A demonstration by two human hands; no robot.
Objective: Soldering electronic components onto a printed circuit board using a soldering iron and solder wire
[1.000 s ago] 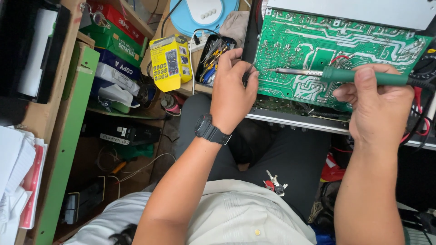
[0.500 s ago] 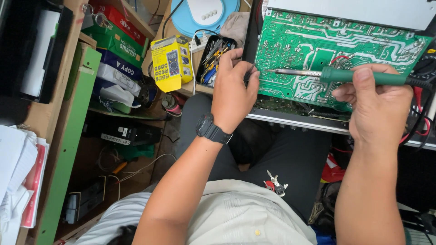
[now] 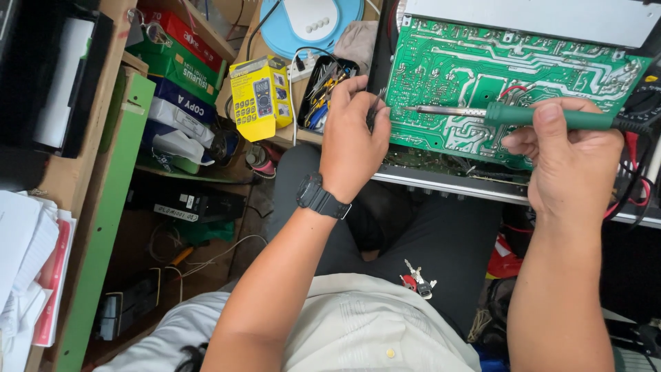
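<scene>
A green circuit board lies solder side up in an opened metal chassis in front of me. My right hand grips a green-handled soldering iron, held level, with its metal tip pointing left over the board's left part. My left hand, with a black watch on the wrist, is closed at the board's left edge, pinching something thin and dark between its fingers; what it is cannot be made out.
A black tray of small tools and a yellow boxed multimeter sit left of the board. A blue and white round device lies behind them. Shelves with boxes stand at left. Keys hang at my lap. Red and black wires run at right.
None beyond a slight shift of the view; both hands stay in the same place on the board.
</scene>
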